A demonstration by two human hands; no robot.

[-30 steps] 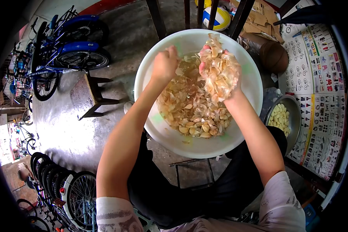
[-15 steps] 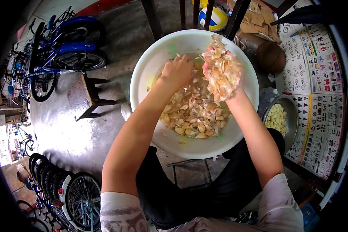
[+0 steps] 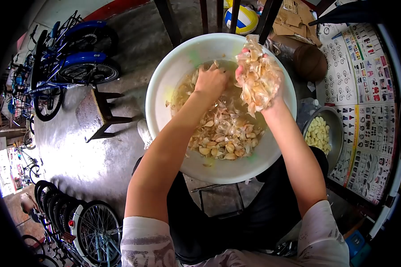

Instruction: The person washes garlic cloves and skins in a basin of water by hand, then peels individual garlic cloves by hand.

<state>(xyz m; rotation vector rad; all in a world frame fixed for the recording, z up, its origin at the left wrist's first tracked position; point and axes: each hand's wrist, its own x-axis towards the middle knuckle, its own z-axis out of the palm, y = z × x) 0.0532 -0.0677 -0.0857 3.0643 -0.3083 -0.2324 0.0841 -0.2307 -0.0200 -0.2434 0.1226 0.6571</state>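
Observation:
A wide white basin (image 3: 160, 107) stands between my knees with cloudy water in it. Unpeeled garlic cloves (image 3: 229, 149) and loose papery skins lie in its near half. In the far part of the basin, my left hand (image 3: 212, 83) is curled down at the water, with bits of skin at its fingertips; the undersides of its fingers are hidden. My right hand (image 3: 278, 95) is raised over the basin's right side, palm up, its fingers bent around a big wet clump of garlic skins (image 3: 259, 80).
A metal bowl (image 3: 339, 133) of peeled garlic cloves (image 3: 317, 133) sits right of the basin. A wooden stool (image 3: 98, 113) and bicycles (image 3: 91, 66) are at left. Beyond the basin are dark upright bars (image 3: 203, 18), a volleyball (image 3: 241, 20) and a brown ball (image 3: 310, 63).
My left hand has shifted slightly right and down, and skins now show at its fingertips. My right hand still holds the clump, almost in the same place. The view has shifted a little.

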